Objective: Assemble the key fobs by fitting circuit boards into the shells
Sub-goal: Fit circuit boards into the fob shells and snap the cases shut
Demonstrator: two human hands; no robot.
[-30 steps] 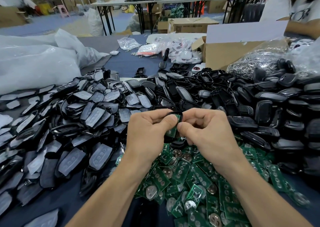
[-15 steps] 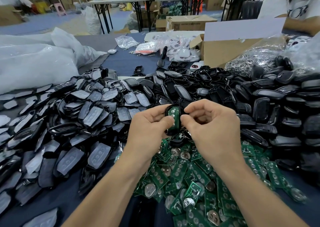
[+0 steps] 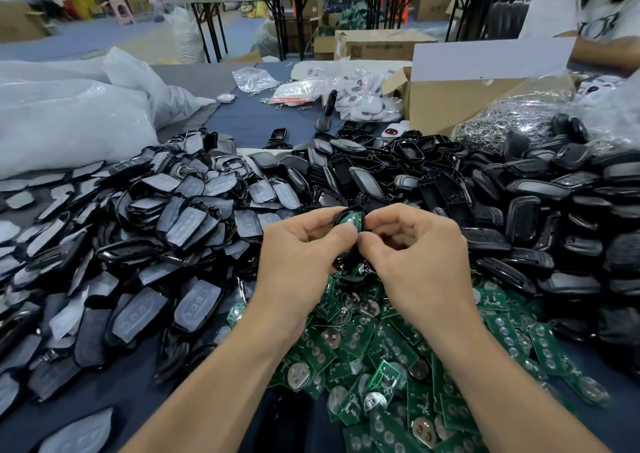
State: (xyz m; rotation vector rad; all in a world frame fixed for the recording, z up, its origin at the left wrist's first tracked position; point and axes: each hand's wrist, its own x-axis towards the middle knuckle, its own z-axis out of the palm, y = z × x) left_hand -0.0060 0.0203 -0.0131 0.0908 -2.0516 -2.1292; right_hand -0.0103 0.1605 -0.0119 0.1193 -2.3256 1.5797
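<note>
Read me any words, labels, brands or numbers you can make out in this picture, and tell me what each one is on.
"OR": large dark letters on the white shirt of the person at far right; the rest of the word is cut off.
On the cardboard box at the back: dark print, too blurred to read.
On the circuit boards: white markings, too small to read.
Nothing else is legible.

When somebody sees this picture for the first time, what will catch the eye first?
Probably the centre, where the left hand and right hand pinch a black shell with a green circuit board in it. Below them lies a heap of green boards; heaps of black shells on the right and grey button pads on the left flank them.
</note>
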